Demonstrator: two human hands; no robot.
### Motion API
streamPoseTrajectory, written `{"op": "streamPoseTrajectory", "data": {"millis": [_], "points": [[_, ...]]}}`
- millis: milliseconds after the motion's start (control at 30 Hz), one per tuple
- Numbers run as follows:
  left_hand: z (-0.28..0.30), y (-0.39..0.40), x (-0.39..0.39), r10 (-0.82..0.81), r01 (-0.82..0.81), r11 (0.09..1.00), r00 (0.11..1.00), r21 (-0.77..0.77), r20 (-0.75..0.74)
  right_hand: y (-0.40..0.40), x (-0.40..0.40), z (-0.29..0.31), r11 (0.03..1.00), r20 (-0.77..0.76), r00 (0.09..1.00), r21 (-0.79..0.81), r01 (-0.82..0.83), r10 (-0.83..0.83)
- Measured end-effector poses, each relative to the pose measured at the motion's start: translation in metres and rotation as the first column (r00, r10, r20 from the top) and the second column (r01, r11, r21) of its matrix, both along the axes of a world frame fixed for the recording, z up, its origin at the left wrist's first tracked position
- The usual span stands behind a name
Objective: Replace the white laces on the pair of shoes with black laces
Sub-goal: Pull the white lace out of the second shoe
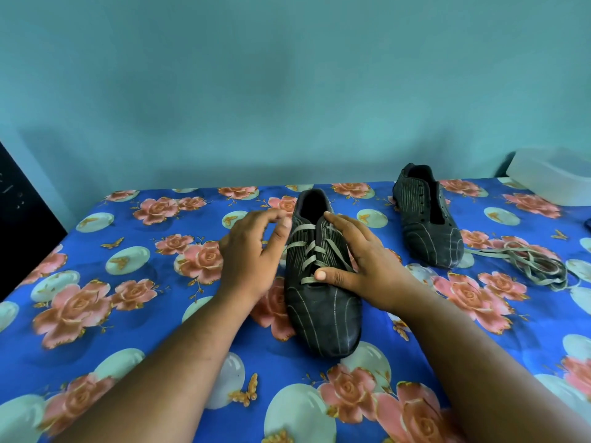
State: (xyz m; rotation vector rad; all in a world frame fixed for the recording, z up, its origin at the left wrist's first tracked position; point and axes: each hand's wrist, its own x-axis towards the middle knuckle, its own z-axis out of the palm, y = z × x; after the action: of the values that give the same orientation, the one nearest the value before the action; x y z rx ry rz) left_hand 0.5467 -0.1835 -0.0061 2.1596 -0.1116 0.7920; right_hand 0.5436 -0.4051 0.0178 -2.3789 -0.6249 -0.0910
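A dark striped shoe (323, 314) stands in the middle of the bed, toe toward me, with white laces (311, 254) crossed through its eyelets. My right hand (361, 260) rests on the shoe's right side, fingers straight, and its thumb presses on the lowest lace row. My left hand (252, 251) is at the shoe's left side, fingers loosely bent; its thumb tip touches the upper near the top lace row. I see nothing between its fingers. A second shoe (428, 225) without laces stands at the back right. A loose white lace (531, 263) lies bunched beside it.
A blue sheet with pink roses (128, 282) covers the bed. A white plastic container (550, 180) sits at the far right against the teal wall. A black object (22, 225) stands at the left edge. No black laces are in view.
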Motion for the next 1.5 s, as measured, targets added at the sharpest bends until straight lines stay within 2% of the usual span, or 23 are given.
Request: {"op": "streamPoseTrajectory", "data": {"millis": [100,233,400,500,567,667,733,833,900,1000,1133,1233,1300,1400,1433,1500], "points": [[0.001,-0.012,-0.006,-0.067,0.061,0.994,0.995,0.095,0.069,0.000,0.001,-0.001,1.000,0.004,1.000,0.001,0.001,-0.001],[-0.001,-0.015,-0.002,-0.069,0.054,0.989,0.992,0.136,0.102,0.001,0.000,0.001,1.000,0.007,1.000,-0.003,0.001,-0.001],[-0.004,-0.003,0.004,0.078,-0.092,0.988,0.990,-0.123,-0.115,0.002,-0.002,0.003,1.000,-0.009,1.000,-0.001,0.009,-0.009],[-0.005,0.005,0.005,0.184,-0.200,0.977,0.965,-0.070,-0.188,0.002,-0.002,0.003,1.000,-0.007,1.000,-0.007,0.011,-0.011],[-0.006,0.007,0.006,0.203,-0.208,0.978,0.970,-0.022,-0.136,0.001,-0.002,0.003,1.000,-0.004,1.000,-0.011,0.012,-0.012],[-0.004,-0.001,0.001,0.074,-0.074,0.997,0.997,0.009,0.007,0.002,-0.002,0.003,1.000,0.004,1.000,-0.020,0.009,-0.009],[0.000,-0.010,-0.003,0.021,-0.031,0.993,0.996,0.112,0.090,0.002,-0.002,0.003,1.000,0.010,1.000,-0.024,0.007,-0.007],[0.001,-0.016,-0.003,-0.004,-0.017,0.988,0.991,0.151,0.135,0.002,-0.002,0.004,1.000,0.013,1.000,-0.031,0.005,-0.005],[-0.001,-0.015,-0.002,-0.089,0.084,0.995,0.991,0.056,0.099,0.002,-0.003,0.005,0.999,0.015,1.000,-0.032,0.001,-0.001],[0.003,-0.014,-0.003,-0.203,0.199,0.955,0.979,-0.220,0.005,0.001,-0.003,0.005,1.000,0.001,1.000,-0.016,-0.002,0.002],[0.007,-0.012,-0.004,-0.210,0.186,0.904,0.978,-0.385,-0.019,0.001,-0.003,0.003,1.000,0.005,1.000,-0.005,-0.010,0.010],[0.005,-0.007,0.002,-0.161,0.110,0.811,0.986,-0.574,-0.039,-0.001,-0.001,0.001,1.000,0.007,1.000,-0.001,-0.007,0.007],[0.001,0.000,0.005,-0.095,0.031,0.849,0.991,-0.528,-0.095,0.000,0.001,0.000,1.000,0.045,0.999,0.007,-0.001,0.001],[-0.005,0.007,0.008,0.037,-0.098,0.951,0.978,-0.293,-0.207,0.001,0.004,-0.003,0.998,0.160,0.987,0.059,0.024,-0.033],[-0.006,0.008,0.008,0.050,-0.100,0.962,0.980,-0.255,-0.193,0.002,0.005,-0.003,0.997,0.215,0.976,0.074,0.034,-0.049],[-0.002,0.007,0.006,0.014,-0.027,0.978,0.998,-0.206,-0.061,0.004,0.005,-0.002,0.995,0.340,0.937,0.088,0.051,-0.078]]}}
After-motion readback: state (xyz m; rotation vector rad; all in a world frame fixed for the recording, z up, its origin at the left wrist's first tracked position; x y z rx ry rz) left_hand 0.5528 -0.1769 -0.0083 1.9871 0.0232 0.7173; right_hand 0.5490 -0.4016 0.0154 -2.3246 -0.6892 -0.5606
